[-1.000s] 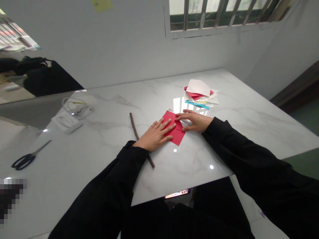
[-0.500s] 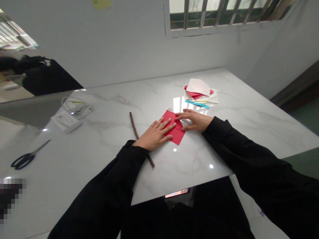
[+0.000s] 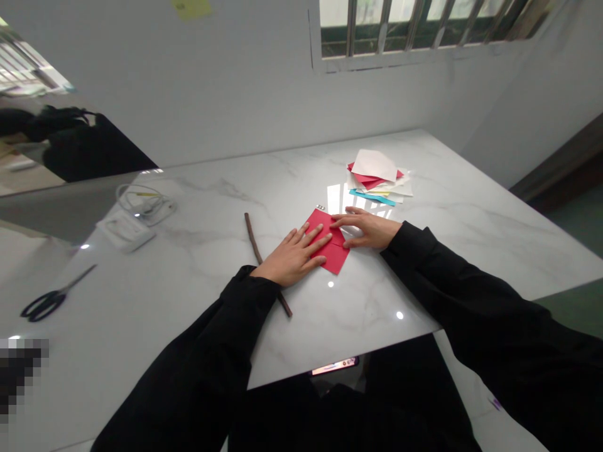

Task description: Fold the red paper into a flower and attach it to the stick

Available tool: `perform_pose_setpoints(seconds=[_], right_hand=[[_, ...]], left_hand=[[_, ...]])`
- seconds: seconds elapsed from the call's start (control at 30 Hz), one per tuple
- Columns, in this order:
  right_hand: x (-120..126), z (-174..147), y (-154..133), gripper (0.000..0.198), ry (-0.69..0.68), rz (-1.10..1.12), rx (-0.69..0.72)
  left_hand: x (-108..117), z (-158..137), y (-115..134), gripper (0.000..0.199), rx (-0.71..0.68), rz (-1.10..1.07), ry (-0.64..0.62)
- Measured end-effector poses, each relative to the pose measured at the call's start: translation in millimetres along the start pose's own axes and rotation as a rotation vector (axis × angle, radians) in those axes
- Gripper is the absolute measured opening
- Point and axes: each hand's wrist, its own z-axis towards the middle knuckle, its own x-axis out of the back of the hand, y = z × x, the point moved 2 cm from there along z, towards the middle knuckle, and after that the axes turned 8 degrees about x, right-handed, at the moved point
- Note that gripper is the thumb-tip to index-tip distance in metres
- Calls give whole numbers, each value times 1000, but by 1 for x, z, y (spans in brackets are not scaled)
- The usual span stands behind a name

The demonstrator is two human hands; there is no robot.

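A piece of red paper (image 3: 335, 258) lies flat near the middle of the frame, on the pale marbled table (image 3: 400, 270). A line across its lower right part looks like the edge of a fold, so I judge that some folding is done; the hands cover too much of the sheet to tell how many folds there are or how much remains.

The left hand (image 3: 291, 256) lies palm down over the paper's left side, its fingers spread and nearly straight — pressing on the sheet, it seems, not gripping it. The right hand (image 3: 370, 229) comes in at the paper's right edge with fingers gently bent; index finger and thumb stand apart, their tips touching the sheet. Whether the thumb lifts any layer cannot be told.

A brown stick (image 3: 252, 236) runs under the left wrist, left of centre. Above and right of the paper sits a loose pile of paper sheets (image 3: 375, 165) — pink, red, white and blue. Scissors (image 3: 47, 306) lie at the lower left.
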Motion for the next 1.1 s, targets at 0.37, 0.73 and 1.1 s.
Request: perform_pose_setpoints(seconds=[0.37, 0.73, 1.1], right_hand=[[-6, 8, -4, 34, 138, -16, 32], [-4, 1, 2, 56, 31, 7, -43], [-3, 0, 1, 58, 16, 16, -51]], left_hand=[[3, 0, 4, 67, 43, 28, -33], [1, -1, 5, 66, 39, 56, -9], [-2, -1, 2, 65, 0, -8, 26]])
